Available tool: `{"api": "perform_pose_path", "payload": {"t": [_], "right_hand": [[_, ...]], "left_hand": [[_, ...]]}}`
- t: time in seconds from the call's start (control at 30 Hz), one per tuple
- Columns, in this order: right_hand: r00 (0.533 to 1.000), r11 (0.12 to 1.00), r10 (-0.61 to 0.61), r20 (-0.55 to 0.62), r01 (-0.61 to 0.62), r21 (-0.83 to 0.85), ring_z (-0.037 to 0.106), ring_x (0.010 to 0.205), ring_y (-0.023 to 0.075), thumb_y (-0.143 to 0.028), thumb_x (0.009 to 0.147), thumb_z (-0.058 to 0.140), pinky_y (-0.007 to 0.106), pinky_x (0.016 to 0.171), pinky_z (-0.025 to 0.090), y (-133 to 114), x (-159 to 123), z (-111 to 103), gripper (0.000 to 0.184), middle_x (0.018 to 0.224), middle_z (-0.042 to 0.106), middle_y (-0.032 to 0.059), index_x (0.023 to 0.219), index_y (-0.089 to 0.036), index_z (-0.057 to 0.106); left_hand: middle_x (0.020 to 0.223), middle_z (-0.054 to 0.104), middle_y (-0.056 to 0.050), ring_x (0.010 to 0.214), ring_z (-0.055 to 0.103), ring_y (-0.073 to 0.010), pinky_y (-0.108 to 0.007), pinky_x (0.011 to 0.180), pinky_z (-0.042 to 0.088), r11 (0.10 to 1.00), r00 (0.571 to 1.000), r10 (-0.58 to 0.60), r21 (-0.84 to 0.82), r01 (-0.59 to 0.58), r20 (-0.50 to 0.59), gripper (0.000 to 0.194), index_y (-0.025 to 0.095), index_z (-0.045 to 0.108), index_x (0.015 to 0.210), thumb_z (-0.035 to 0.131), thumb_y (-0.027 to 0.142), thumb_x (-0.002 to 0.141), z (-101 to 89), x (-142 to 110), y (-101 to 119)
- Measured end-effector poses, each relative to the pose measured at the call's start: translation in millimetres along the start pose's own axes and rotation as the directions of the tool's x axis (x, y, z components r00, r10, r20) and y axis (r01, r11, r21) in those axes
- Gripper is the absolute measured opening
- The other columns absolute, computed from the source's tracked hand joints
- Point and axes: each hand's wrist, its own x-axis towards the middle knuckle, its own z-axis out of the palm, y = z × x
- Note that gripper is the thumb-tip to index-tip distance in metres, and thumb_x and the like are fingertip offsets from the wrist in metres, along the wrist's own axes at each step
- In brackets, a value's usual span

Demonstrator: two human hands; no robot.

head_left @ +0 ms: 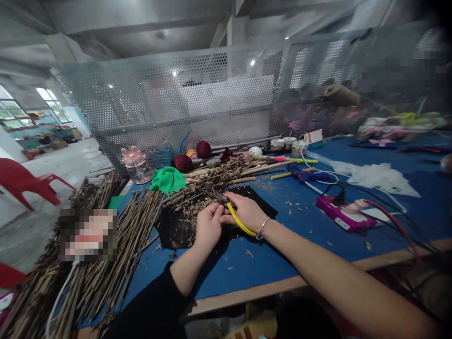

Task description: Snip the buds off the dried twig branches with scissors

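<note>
My right hand (245, 213) is closed around yellow-handled pruning shears (243, 226), whose dark blades point up and left. Fingertips of my left hand (209, 226) are pinched together right beside the blades; what lies between them is hidden. Both hands meet over a black cloth (174, 233) strewn with dry plant scraps. Just beyond them, a heap of dried flower stalks (226, 172) stretches across the table. A silver bracelet circles my right wrist.
Long dry stalks (123, 240) lie at left, under a pixelated patch with a white cable. A green cloth (168, 180) and pink-topped bottle (137, 165) stand behind. Rightward are a blue glue gun (307, 175), a purple power strip (344, 216) and cables. A perforated metal screen (169, 103) borders the back.
</note>
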Motion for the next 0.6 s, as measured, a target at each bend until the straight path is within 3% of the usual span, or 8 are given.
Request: {"api": "perform_pose_path", "payload": {"t": [0.27,0.47,0.6], "right_hand": [[0.999,0.999,0.044,0.029,-0.043,-0.013,0.058,0.060,0.0160,-0.056,0.072,0.058,0.022,0.054,0.034,1.0,-1.1,2.2,0.049,0.071,0.063,0.0033,0.104,-0.020,0.054],[1.000,0.998,-0.023,-0.003,0.022,-0.064,0.059,0.086,0.0216,-0.057,0.071,0.058,0.029,0.070,0.042,-1.8,-1.0,1.8,0.058,0.097,0.061,0.0098,0.111,-0.017,0.047],[0.997,0.994,-0.077,-0.023,0.075,-0.074,0.054,0.099,0.0258,-0.055,0.070,0.060,0.036,0.080,0.043,0.6,-0.1,5.7,0.061,0.106,0.057,0.0146,0.114,-0.014,0.045]], "left_hand": [[0.069,0.065,-0.003,0.057,0.056,-0.0128,-0.023,0.057,0.046,0.998,0.998,-0.028,-0.050,0.025,-0.048,0.027,0.016,0.066,0.087,0.057,0.038,0.074,2.1,-1.2,5.0],[0.069,0.066,-0.003,0.064,0.058,-0.0136,-0.022,0.062,0.044,0.999,0.993,0.050,0.025,-0.047,-0.109,0.022,0.014,0.066,0.077,0.059,0.034,0.072,0.2,-1.3,9.8],[0.065,0.065,-0.002,0.059,0.055,-0.0126,-0.022,0.059,0.043,0.996,0.989,0.047,0.076,-0.037,-0.141,0.024,0.012,0.067,0.074,0.061,0.034,0.070,-1.2,-0.6,9.8]]}}
